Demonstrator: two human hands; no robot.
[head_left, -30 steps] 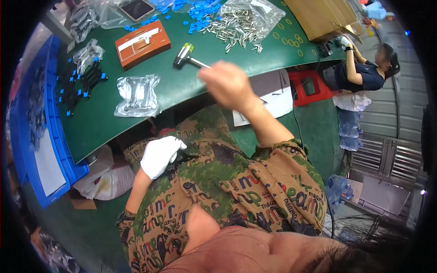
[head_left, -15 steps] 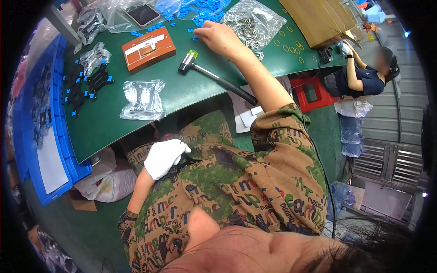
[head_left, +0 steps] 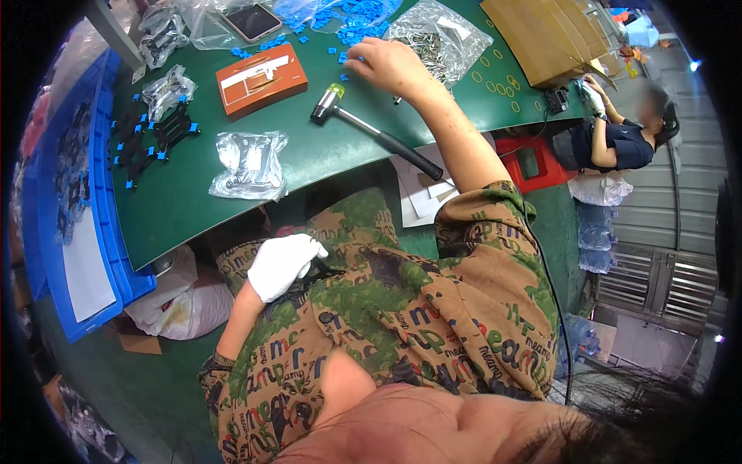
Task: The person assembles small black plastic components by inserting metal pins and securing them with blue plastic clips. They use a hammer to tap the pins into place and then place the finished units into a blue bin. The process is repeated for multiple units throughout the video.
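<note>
Head view looks down on a dark green, matte worktop (head_left: 325,155) with a curved near edge. The right hand (head_left: 390,66), bare, reaches far across it with fingers curled down among the small blue plastic clips (head_left: 340,23) scattered loose at the far side; its fingertips pinch toward one clip, though whether it grips it I cannot tell. Just beside that hand lies a clear crinkled plastic bag of small silvery metal parts (head_left: 433,39). Near the wrist rests a mallet with a black ribbed handle and a round yellow-green and metal head (head_left: 371,131), lying flat on the worktop, untouched, its handle overhanging the near edge.

The left hand (head_left: 282,263), in a white fabric glove, sits below the worktop edge against the lap, fingers loosely closed around a small dark object that is mostly hidden.

Left of the mallet sits a flat rectangular orange-brown fixture block with a pale inlay (head_left: 261,77). Nearer the edge lies a shiny transparent bag of clear moulded pieces (head_left: 249,164). Black frame-like plastic parts with blue clips fitted (head_left: 151,135) are grouped at the left, beside a long blue plastic bin (head_left: 100,224). A brown cardboard box (head_left: 541,35) stands at the far right, and another person (head_left: 618,139) sits beyond it
</note>
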